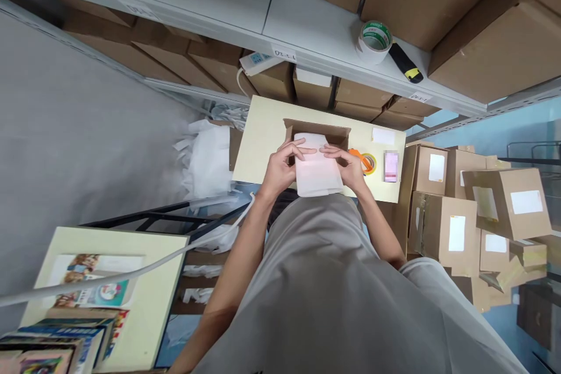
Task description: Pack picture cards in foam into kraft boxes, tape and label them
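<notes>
A flat bundle wrapped in white foam sheet (318,172) is between my hands, close to my body at the table's front edge. My left hand (281,167) grips its left side, fingers lying over the top face. On the opposite side my right hand (350,168) grips it the same way, fingertips pointing inward. What the wrap contains is hidden. Just behind the bundle stands an open cardboard box (318,127), partly covered by it. Beside my right hand lie an orange tool (360,159) and a roll of yellow tape (370,163).
The pale table (263,128) also bears a phone (391,166) and a white label (383,135). A shelf (315,29) above holds cartons, a white tape roll (372,52) and a box cutter (405,63). Labelled cartons (442,228) stack right; a cable (149,267) crosses left.
</notes>
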A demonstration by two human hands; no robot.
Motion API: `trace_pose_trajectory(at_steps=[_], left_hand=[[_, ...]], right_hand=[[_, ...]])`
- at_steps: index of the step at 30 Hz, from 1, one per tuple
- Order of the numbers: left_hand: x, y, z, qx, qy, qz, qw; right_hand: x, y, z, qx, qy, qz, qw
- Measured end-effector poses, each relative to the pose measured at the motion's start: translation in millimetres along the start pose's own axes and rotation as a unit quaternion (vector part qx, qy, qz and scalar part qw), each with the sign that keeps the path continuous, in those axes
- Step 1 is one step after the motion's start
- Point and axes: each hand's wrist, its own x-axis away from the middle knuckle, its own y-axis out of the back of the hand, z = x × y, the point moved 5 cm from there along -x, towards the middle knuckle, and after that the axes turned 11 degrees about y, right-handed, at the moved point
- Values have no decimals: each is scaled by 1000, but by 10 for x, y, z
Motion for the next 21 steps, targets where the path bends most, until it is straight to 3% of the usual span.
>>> trace_pose_trajectory(at_steps=[8, 11, 15, 18, 21], left_hand=[[76, -182, 178, 81, 32, 50, 995], [77, -287, 387, 72, 39, 28, 996], [58, -329, 756, 6, 94, -32, 995], [60, -244, 981, -3, 126, -83, 988], [66, -105, 1122, -1, 133, -141, 981]], right_hand=[[100, 48, 116, 70, 21, 37, 997], [73, 51, 54, 127, 24, 23, 991], [-26, 122, -10, 221, 9, 0, 975], [-148, 148, -1, 307, -7, 66, 949], [-298, 51, -36, 413, -31, 181, 892]])
